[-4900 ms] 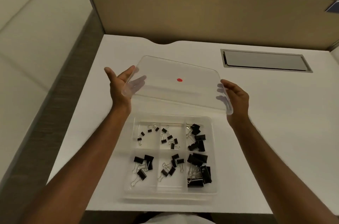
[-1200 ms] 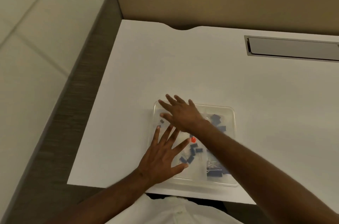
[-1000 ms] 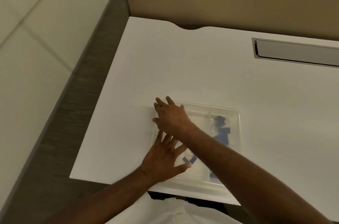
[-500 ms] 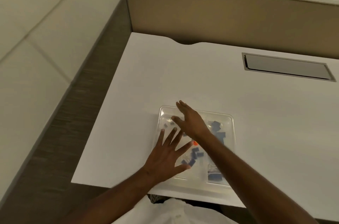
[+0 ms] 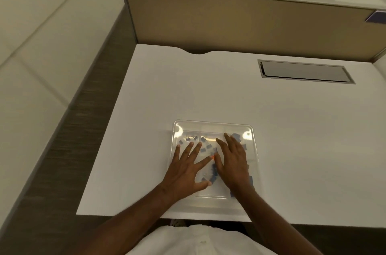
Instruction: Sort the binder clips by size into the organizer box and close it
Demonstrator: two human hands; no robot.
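Observation:
The clear organizer box lies near the front edge of the white desk, with its transparent lid on top. Dark binder clips show dimly through the lid in its compartments. My left hand rests flat on the lid's left half, fingers spread. My right hand lies flat on the lid's middle and right part, fingers together. A small red dot on the lid peeks out between the two hands. Much of the box is hidden under my hands.
The white desk stretches beyond the box. A grey cable hatch is set into it at the back right. A tan partition wall stands along the far edge. The desk's left edge drops to dark floor.
The lid, held up in both hands earlier, now lies on the box. My right hand has shifted from the lid's left corner to its middle right. My left hand stays flat.

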